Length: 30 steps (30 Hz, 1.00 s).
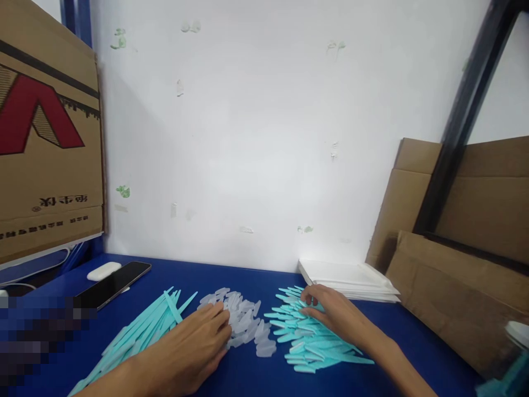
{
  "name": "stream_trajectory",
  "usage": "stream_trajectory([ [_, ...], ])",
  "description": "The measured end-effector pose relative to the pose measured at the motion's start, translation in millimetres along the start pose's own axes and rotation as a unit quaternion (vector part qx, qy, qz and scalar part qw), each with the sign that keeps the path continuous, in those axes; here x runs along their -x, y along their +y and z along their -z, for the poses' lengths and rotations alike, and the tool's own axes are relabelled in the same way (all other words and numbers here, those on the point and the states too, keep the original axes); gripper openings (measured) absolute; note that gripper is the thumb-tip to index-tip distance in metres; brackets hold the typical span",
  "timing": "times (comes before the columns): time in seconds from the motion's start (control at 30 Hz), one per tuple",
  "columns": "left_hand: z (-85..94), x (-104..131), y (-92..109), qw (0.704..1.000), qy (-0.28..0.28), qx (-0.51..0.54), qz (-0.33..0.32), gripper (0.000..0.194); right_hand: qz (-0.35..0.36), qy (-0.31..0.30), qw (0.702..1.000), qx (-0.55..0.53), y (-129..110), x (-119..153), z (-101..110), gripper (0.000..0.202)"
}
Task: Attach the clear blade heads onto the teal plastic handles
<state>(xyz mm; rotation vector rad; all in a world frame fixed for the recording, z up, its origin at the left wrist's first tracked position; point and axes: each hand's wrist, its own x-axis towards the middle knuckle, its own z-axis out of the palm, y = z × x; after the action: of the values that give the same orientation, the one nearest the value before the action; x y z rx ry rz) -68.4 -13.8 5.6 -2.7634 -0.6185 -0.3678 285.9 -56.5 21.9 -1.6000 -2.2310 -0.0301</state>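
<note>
My left hand [202, 344] is at the left edge of a heap of small translucent plastic caps [243, 320]. Its fingers are curled together, and whatever they may hold is hidden. Left of it lies a bundle of long, slim turquoise plastic sticks [138, 325], one crossing over the others. My right hand [326, 306] reaches over a second pile of turquoise sticks [306, 339], shaped like slim razor handles with flat ends. Its thumb and fingers are apart, at the pile's upper side, with nothing visibly held.
A phone [118, 284] and a white case [104, 271] lie at the back left of the blue table [248, 380]. White flat sheets [351, 278] are stacked at the back right. Cardboard [454, 298] borders the right side; a large box [49, 138] stands left. A jar [516, 336] is at the right edge.
</note>
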Motion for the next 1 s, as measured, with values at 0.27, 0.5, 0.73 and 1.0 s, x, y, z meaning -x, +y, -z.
stream_trajectory([
  [0.27, -2.5, -1.7, 5.4, 0.999, 0.024, 0.0, -0.022, 0.01, 0.03, 0.04, 0.998, 0.024, -2.9, -2.3, 0.5, 0.013],
  [0.5, -0.9, -3.7, 6.8, 0.996, 0.07, 0.062, -0.001, 0.018, 0.08, 0.093, 0.991, 0.045, -36.3, -2.4, -0.5, 0.028],
  [0.73, -10.4, -0.9, 9.7, 0.965, 0.174, 0.181, 0.074, 0.032, 0.162, 0.057, 0.985, 0.024, -77.3, 4.7, -26.3, 0.055],
  [1.0, 5.9, -9.1, 16.7, 0.88, 0.111, 0.392, 0.243, 0.027, 0.192, 0.051, 0.98, -0.017, -78.5, 7.3, -36.2, 0.068],
])
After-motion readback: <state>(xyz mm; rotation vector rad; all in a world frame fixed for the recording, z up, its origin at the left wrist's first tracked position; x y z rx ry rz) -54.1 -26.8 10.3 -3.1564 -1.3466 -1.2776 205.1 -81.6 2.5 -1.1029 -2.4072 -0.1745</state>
